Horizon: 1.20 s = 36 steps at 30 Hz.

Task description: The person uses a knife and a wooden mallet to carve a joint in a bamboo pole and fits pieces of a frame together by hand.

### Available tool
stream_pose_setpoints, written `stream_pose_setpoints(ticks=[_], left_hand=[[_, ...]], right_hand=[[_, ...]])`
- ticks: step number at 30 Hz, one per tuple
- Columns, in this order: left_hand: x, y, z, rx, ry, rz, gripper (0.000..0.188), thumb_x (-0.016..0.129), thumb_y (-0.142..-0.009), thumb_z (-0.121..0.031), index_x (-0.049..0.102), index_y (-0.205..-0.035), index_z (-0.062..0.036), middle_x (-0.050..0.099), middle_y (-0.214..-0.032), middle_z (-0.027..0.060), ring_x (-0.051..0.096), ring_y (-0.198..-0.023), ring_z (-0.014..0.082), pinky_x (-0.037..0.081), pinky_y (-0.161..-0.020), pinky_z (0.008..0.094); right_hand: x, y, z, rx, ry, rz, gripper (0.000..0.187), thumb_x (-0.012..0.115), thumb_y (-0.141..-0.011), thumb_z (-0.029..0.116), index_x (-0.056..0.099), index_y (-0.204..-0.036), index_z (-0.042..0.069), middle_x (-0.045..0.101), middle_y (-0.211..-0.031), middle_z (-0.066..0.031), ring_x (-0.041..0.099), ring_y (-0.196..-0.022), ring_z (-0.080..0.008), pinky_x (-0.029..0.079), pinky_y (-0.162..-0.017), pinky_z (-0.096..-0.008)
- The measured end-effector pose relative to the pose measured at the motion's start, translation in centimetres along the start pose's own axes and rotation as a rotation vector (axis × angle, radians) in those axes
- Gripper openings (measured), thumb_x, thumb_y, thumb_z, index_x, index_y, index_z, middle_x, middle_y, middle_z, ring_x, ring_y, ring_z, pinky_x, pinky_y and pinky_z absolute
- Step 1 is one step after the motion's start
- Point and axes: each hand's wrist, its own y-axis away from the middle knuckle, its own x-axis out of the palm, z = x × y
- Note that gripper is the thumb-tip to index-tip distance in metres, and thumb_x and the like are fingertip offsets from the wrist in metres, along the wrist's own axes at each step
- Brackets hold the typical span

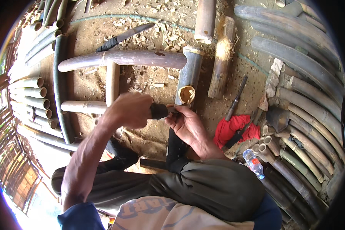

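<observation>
The left hand [130,110] is wrapped round a black, cylindrical-handled tool [159,111] — likely stiff and fairly light, best held by that handle — while the right hand [188,127] pinches its dark end beside a hollow grey bamboo post [191,71].

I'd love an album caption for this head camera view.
Left hand closed on a black handle, right hand at its end, amid bamboo poles and scattered pale chips.

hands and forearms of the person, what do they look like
The left hand and right hand are bare: no gloves, watch or wristband shows. The left forearm is uncovered up to a blue sleeve.
</observation>
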Motion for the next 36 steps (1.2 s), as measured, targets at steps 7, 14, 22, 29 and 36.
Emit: stream_pose_setpoints(ticks=[7,14,22,29,36], left_hand=[[18.9,-2.6,-9.3,-0.089,0.800,-0.364,0.047,0.079,-0.080,-0.023,0.059,-0.105,0.0111,0.070,-0.086,0.0272,0.072,-0.084,0.0431,0.059,-0.073,0.0491],[19.0,-1.0,-10.2,-0.034,1.083,-0.401,0.053,0.085,-0.078,-0.025,0.057,-0.109,0.0073,0.073,-0.089,0.0279,0.075,-0.080,0.0388,0.060,-0.077,0.0485],[8.7,-0.5,0.4,-0.242,0.450,-0.602,0.013,0.076,-0.076,-0.010,0.074,-0.084,0.0008,0.073,-0.072,0.0169,0.072,-0.064,0.0267,0.058,-0.062,0.0414],[-1.7,-1.8,-8.4,-0.046,-0.464,-0.565,0.007,0.074,-0.085,-0.006,0.073,-0.078,-0.0075,0.069,-0.069,0.0078,0.067,-0.066,0.0248,0.052,-0.057,0.0386],[9.4,-1.6,-1.2,-0.148,0.429,-0.704,0.016,0.080,-0.077,-0.014,0.073,-0.080,0.0000,0.072,-0.071,0.0173,0.071,-0.067,0.0327,0.055,-0.064,0.0486]], right_hand=[[-2.2,0.2,7.8,0.207,0.968,-0.192,0.028,0.061,-0.096,0.026,0.072,-0.094,0.001,0.072,-0.084,-0.0113,0.063,-0.063,-0.0167,0.057,-0.055,-0.0331],[-0.5,2.1,5.1,0.043,1.129,-0.318,0.026,0.058,-0.097,0.026,0.065,-0.094,0.001,0.072,-0.083,-0.0119,0.059,-0.056,-0.0121,0.053,-0.044,-0.0290],[1.8,-2.4,1.9,-0.062,0.408,0.018,0.021,0.050,-0.108,0.018,0.060,-0.115,0.001,0.071,-0.109,-0.0166,0.067,-0.077,-0.0155,0.065,-0.072,-0.0386],[-1.3,-3.9,1.8,-0.107,-0.363,0.243,0.022,0.053,-0.108,0.024,0.067,-0.115,0.009,0.072,-0.107,-0.0082,0.068,-0.092,-0.0218,0.057,-0.089,-0.0425],[-0.3,-3.0,0.8,-0.246,0.395,-0.084,0.021,0.056,-0.104,0.021,0.066,-0.104,0.002,0.071,-0.090,-0.0101,0.064,-0.069,-0.0158,0.060,-0.063,-0.0371]])
